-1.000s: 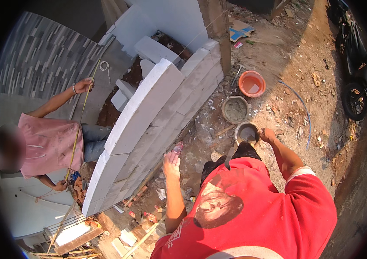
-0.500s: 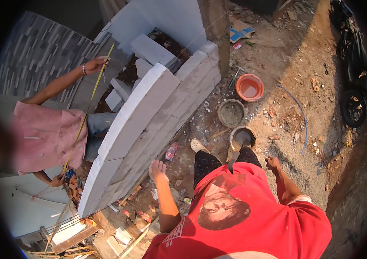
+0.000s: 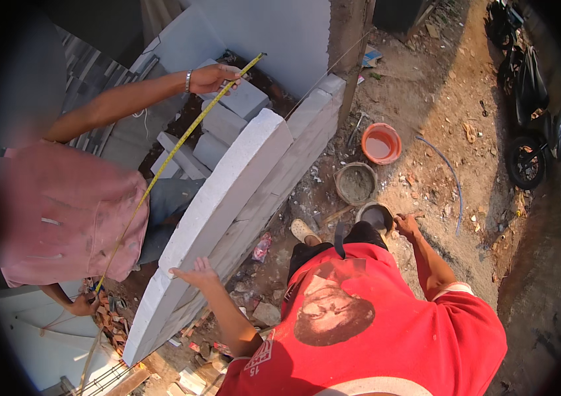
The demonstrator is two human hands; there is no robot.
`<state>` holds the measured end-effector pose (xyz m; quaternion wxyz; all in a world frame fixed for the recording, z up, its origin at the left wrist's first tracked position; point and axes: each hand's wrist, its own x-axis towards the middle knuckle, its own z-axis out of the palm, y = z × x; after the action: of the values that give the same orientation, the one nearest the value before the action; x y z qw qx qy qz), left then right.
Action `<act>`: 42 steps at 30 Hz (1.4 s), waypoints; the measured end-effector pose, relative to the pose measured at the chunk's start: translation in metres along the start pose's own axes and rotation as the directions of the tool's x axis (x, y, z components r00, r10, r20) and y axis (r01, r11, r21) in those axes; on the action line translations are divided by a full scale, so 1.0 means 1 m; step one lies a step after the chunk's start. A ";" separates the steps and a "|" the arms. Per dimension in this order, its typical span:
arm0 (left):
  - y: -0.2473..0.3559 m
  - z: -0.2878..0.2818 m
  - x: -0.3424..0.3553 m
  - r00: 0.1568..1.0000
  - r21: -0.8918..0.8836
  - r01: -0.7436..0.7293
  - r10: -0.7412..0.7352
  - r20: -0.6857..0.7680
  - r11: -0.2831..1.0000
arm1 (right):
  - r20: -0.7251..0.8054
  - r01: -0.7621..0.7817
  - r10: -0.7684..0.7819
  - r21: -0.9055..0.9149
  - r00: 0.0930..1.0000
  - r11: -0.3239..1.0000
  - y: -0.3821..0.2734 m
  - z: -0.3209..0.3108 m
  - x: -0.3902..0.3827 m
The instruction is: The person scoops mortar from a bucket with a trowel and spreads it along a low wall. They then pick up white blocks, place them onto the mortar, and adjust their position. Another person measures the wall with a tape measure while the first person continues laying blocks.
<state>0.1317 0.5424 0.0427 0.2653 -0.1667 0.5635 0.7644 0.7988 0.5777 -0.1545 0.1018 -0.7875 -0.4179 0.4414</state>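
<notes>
My left hand (image 3: 200,273) is open, fingers apart, against the side of a low wall of pale grey blocks (image 3: 218,191). My right hand (image 3: 408,226) hangs beside a bucket of dark grey liquid (image 3: 375,216); its fingers look apart, with nothing visible in them. Across the wall, a person in a pink shirt (image 3: 76,211) stretches a yellow tape measure (image 3: 173,157) between two hands. The upper hand (image 3: 218,78) grips the tape near its tip, over the blocks; the lower hand (image 3: 84,303) holds it beside the shirt.
Beyond my feet stand a bucket of grey mortar (image 3: 356,184) and an orange bucket (image 3: 381,143). Loose blocks (image 3: 224,123) lie behind the wall. A taut string (image 3: 333,69) runs above its far end. A blue hose (image 3: 449,168) and a motorcycle (image 3: 528,158) are at right.
My left hand has moved left onto the wall, and my right hand has moved forward to the bucket. The other person's upper hand has shifted right with the tape, over the blocks.
</notes>
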 end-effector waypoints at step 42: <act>-0.015 0.000 0.022 0.991 0.276 -0.031 0.065 -0.114 0.961 | -0.148 0.374 -0.416 0.755 0.897 0.538 -0.513 -0.107 0.139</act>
<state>0.1232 0.5508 0.0195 0.2322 -0.1610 0.6828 0.6737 0.6268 1.0275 0.0955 0.5126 -0.5420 -0.3589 0.5610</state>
